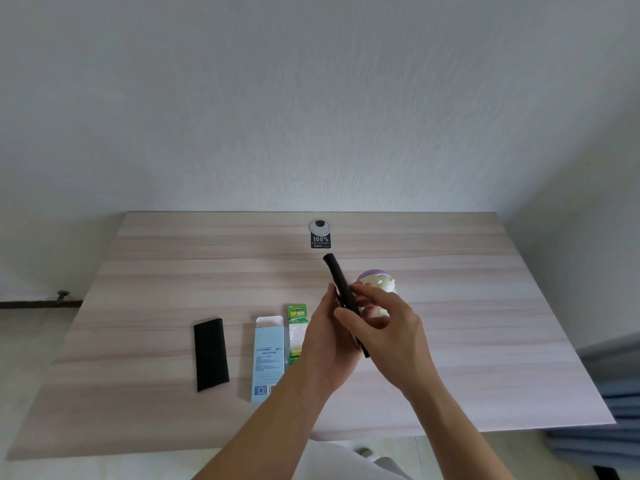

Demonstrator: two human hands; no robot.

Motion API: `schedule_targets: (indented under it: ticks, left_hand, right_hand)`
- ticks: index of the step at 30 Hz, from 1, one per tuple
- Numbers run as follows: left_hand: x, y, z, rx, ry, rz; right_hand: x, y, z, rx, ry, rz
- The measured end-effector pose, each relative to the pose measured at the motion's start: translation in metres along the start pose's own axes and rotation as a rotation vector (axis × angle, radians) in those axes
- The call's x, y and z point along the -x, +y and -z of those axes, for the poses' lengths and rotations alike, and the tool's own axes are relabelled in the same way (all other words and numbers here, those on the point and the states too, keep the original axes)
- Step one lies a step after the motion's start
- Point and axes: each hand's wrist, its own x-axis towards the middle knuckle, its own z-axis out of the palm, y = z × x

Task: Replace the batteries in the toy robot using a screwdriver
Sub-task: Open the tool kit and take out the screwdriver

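Above the table's middle, my left hand [323, 344] and my right hand [384, 327] both hold a long black screwdriver case [337, 275] that points up and away from me. My right hand's fingers pinch its middle, and my left hand grips its lower part. Just behind my hands stands the white toy robot [379, 282] with a purple top, partly hidden by them. A green pack of batteries [296, 327] lies left of my left hand, its lower end covered by my wrist.
A light blue carton [268, 358] lies beside the battery pack. A flat black sleeve [210, 355] lies further left. A round cable grommet with a black sticker [319, 233] sits near the table's far edge [311, 213]. A blue cloth [616, 375] hangs at the right.
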Motion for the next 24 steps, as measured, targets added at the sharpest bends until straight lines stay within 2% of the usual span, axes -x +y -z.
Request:
schedule_targets:
  ticks: [3, 8, 10, 16, 20, 24]
  left_hand:
    - [0.0, 0.0, 0.003, -0.011, -0.003, -0.008]
    - [0.008, 0.007, 0.009, -0.083, 0.037, 0.007]
    - [0.013, 0.008, 0.008, -0.13, 0.054, 0.031]
    - [0.025, 0.01, 0.011, -0.148, 0.048, 0.038]
    - [0.033, 0.01, 0.017, -0.143, 0.065, 0.004]
    - [0.039, 0.011, 0.021, -0.154, 0.066, -0.06]
  right_hand:
    - [-0.001, -0.001, 0.004, -0.06, -0.005, -0.008]
    - [-0.006, 0.005, 0.011, -0.314, -0.024, -0.157]
    - [-0.007, 0.008, 0.012, -0.327, -0.019, -0.161]
    - [-0.008, 0.011, 0.007, -0.197, -0.003, -0.145]
    - [-0.011, 0.01, 0.01, 0.108, 0.027, 0.033]
    - [-0.015, 0.015, 0.014, 0.206, -0.001, 0.1]
